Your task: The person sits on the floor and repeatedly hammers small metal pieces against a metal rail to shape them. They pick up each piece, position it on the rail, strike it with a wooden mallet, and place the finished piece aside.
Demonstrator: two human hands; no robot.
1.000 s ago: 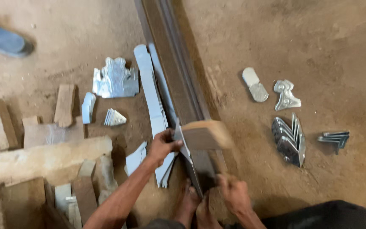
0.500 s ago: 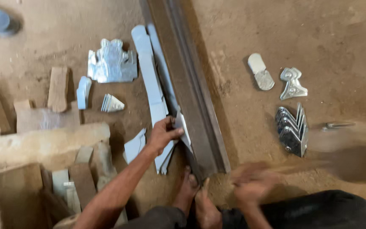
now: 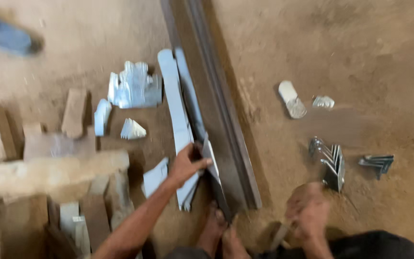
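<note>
- While the left hand [image 3: 188,165] still clamps a small metal piece [image 3: 210,156] against the rail [image 3: 226,139], the right hand [image 3: 307,208] has come down, blurred, closed on a handle [image 3: 280,235].
- Piece stands tilted on edge; its long axis follows the rail, pointing away.
- Right of the rail the floor [image 3: 360,57] is open; brackets [image 3: 331,163] lie near the right hand.

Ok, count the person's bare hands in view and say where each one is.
2. The left hand presses a small metal piece against the long steel beam. The right hand, blurred, is low beside the stacked metal brackets.
</note>
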